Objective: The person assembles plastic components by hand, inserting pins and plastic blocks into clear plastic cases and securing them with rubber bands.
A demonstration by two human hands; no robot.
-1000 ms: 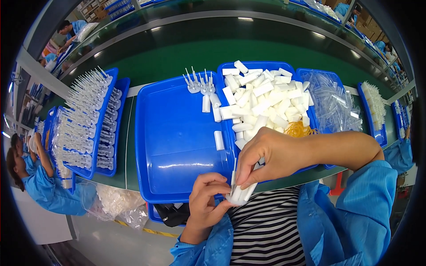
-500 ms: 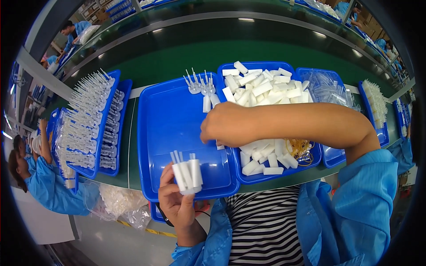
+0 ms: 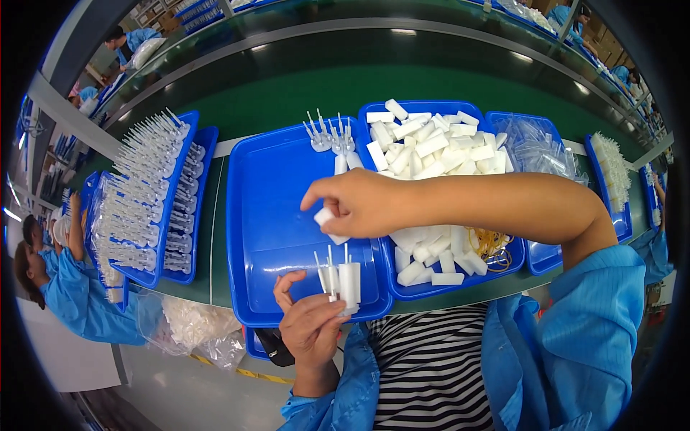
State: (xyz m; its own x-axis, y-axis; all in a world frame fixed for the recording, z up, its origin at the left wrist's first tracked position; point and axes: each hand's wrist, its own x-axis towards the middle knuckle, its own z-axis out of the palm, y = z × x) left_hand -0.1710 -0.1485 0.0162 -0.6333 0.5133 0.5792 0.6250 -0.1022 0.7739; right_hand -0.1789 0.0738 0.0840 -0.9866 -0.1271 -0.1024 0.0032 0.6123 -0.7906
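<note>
Some fingers of the left hand [image 3: 310,325] pinch a white rod cluster [image 3: 348,281] near its base, one finger lifted away; the right hand [image 3: 363,205] grips a white block [image 3: 329,220]. Both pieces are over a blue tray [image 3: 269,194], beside heaped blocks [image 3: 435,147] and clear plastic pieces [image 3: 535,147].

This is a factory workroom, shown by the long green table [image 3: 287,93], blue trays [image 3: 266,194] of white parts [image 3: 445,144] and blue-jacketed co-workers [image 3: 93,302].

blocks [image 3: 431,146] — in tray [image 3: 445,105] beside bands [image 3: 491,250]
</note>
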